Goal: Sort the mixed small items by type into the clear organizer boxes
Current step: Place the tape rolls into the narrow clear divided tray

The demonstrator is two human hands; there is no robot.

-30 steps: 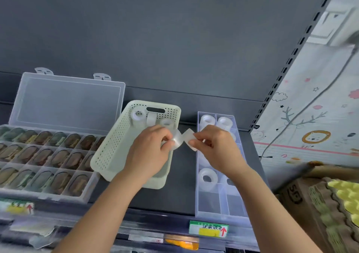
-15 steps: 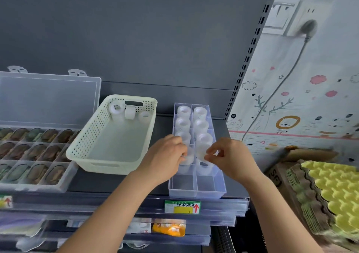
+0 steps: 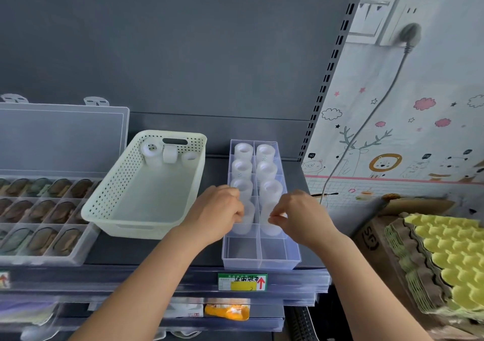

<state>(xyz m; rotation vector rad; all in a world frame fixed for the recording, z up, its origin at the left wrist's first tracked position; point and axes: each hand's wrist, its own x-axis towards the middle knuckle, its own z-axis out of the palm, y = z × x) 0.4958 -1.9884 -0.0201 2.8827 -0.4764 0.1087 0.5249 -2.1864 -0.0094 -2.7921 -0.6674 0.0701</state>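
As both hands work over the clear organizer at the centre of the frame, the left hand curls its fingers round the left-column roll. The right hand pinches the right-column roll between thumb and fingertips. Each of these two stands in the fourth compartment from the back. Six more white rolls fill the three rows behind them, one to a compartment. Just left of the organizer sits a pale perforated basket, with three loose rolls gathered at its far end. Its near-left corner overlaps a second clear box at the left edge of the frame. That box has its lid raised and holds rows of dark oval items. A green and yellow shelf label hangs directly below the organizer, and stacked egg trays fill the lower right.
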